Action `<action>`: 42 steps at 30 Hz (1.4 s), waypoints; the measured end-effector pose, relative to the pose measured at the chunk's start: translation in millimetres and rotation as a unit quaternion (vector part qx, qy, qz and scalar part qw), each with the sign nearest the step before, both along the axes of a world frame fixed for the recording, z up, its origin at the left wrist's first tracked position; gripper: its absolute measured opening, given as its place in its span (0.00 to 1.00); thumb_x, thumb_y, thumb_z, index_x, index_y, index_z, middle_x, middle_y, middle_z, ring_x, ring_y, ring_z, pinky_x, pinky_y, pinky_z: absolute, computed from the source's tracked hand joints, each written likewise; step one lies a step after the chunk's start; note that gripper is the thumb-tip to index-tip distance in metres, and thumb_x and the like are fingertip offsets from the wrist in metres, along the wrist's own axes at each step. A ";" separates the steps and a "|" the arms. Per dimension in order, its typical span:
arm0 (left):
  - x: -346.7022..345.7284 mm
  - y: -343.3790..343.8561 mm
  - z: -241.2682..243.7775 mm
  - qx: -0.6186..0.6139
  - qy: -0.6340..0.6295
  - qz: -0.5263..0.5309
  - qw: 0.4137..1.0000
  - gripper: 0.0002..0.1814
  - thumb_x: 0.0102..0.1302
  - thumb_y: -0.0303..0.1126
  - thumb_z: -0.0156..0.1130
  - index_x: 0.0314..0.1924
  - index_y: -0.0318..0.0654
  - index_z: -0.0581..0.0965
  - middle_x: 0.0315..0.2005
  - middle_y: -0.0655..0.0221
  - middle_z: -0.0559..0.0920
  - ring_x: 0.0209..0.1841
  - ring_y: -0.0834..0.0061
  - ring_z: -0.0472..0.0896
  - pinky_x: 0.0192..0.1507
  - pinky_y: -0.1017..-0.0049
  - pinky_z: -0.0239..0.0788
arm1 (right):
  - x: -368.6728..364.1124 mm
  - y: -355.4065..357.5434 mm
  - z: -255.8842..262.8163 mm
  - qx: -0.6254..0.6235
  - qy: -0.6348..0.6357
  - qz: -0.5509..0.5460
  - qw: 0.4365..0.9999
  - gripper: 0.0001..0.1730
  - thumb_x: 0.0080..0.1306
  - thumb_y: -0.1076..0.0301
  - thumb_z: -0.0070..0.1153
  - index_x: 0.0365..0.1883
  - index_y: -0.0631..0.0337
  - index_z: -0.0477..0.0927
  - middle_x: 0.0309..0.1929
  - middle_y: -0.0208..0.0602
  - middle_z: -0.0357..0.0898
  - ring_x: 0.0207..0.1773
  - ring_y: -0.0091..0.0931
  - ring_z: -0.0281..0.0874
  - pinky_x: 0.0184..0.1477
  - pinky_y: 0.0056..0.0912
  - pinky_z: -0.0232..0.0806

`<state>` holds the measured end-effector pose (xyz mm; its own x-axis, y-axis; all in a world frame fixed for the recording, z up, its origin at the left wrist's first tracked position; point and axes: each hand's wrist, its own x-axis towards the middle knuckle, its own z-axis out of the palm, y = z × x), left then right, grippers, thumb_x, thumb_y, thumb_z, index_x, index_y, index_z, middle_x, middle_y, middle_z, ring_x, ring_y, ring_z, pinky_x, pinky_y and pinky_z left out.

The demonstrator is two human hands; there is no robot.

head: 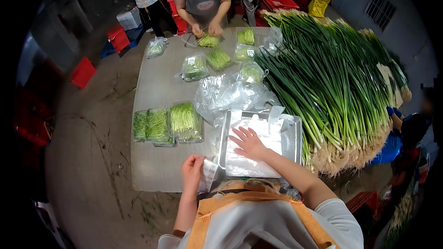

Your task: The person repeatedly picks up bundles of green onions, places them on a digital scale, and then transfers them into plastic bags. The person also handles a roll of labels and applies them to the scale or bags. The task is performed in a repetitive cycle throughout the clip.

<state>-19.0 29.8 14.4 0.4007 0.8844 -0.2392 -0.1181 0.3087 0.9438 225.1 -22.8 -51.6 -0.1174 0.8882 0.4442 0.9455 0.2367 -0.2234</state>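
My left hand [192,170] grips a strip of printed labels [208,174] beside the table's near edge. Fingers spread, my right hand [251,144] rests flat on a stack of clear plastic bags [254,167]. These bags lie in a shallow metal tray [297,135], with their handles over its far side. Left of the tray sit clear boxes of thin green shoots, one box of paler shoots [182,117] and another of greener ones [157,124]. Loose crumpled plastic bags [230,93] lie just beyond the tray.
A large heap of scallions [332,86] covers the table's right side, roots towards me. Across the table [155,83] a co-worker [207,3] handles shoots [208,40]. Several bagged boxes [194,66] stand between us. Red crates [83,72] lie on the floor at left.
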 end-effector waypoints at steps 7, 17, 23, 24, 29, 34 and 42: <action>29.2 0.0 -6.2 0.096 0.047 -0.153 0.982 0.07 0.59 0.22 0.56 0.38 0.32 0.72 0.29 0.74 0.76 0.31 0.88 0.72 0.33 0.85 0.63 | -6.1 -15.4 26.2 -0.229 0.581 -0.062 0.779 0.13 0.61 0.63 0.54 0.41 0.61 0.78 0.41 0.37 0.78 0.47 0.28 0.72 0.52 0.33 0.63; 10.0 7.9 6.5 0.067 -0.009 -0.050 0.996 0.05 0.54 0.21 0.51 0.23 0.37 0.67 0.26 0.67 0.78 0.23 0.86 0.70 0.25 0.85 0.61 | 217.7 -133.1 57.8 0.049 -0.051 -0.570 0.819 0.39 0.44 0.56 0.67 0.54 0.56 0.68 0.60 0.51 0.62 0.60 0.48 0.59 0.58 0.52 0.54; 24.4 13.1 22.8 0.076 -0.042 -0.001 0.996 0.04 0.50 0.21 0.48 0.20 0.36 0.66 0.25 0.61 0.79 0.20 0.85 0.69 0.22 0.87 0.58 | 252.5 -196.8 36.0 -0.158 -0.022 -0.697 0.699 0.49 0.51 0.46 0.62 0.67 0.46 0.52 0.63 0.52 0.54 0.61 0.48 0.55 0.58 0.50 0.52; 25.4 14.0 22.2 0.070 -0.032 -0.008 0.997 0.04 0.51 0.21 0.48 0.21 0.36 0.66 0.23 0.64 0.78 0.19 0.85 0.68 0.22 0.87 0.57 | 257.7 -203.6 30.0 -0.145 -0.027 -0.686 0.712 0.48 0.52 0.47 0.62 0.67 0.45 0.52 0.61 0.52 0.56 0.59 0.47 0.57 0.56 0.49 0.53; 31.1 13.5 6.8 0.050 -0.052 -0.002 0.997 0.08 0.56 0.21 0.53 0.22 0.41 0.67 0.17 0.78 0.72 0.16 0.92 0.62 0.18 0.88 0.50 | 250.5 -210.5 12.1 -0.097 -0.103 -0.641 0.755 0.43 0.55 0.52 0.60 0.66 0.41 0.52 0.50 0.51 0.66 0.51 0.43 0.64 0.50 0.46 0.58; 38.7 12.1 6.3 0.058 -0.050 0.020 0.997 0.09 0.62 0.27 0.55 0.24 0.41 0.68 0.17 0.82 0.68 0.17 0.93 0.60 0.18 0.88 0.48 | 272.5 -212.1 5.0 -0.107 -0.103 -0.671 0.726 0.40 0.55 0.63 0.58 0.65 0.35 0.54 0.48 0.42 0.68 0.48 0.39 0.66 0.43 0.42 0.65; 34.5 14.6 3.6 0.062 -0.050 0.036 0.996 0.04 0.64 0.27 0.53 0.31 0.39 0.70 0.22 0.81 0.70 0.25 0.91 0.64 0.27 0.88 0.55 | 254.9 -211.6 2.8 -0.188 -0.136 -0.653 0.721 0.35 0.59 0.70 0.52 0.65 0.45 0.56 0.47 0.46 0.66 0.48 0.39 0.64 0.46 0.40 0.60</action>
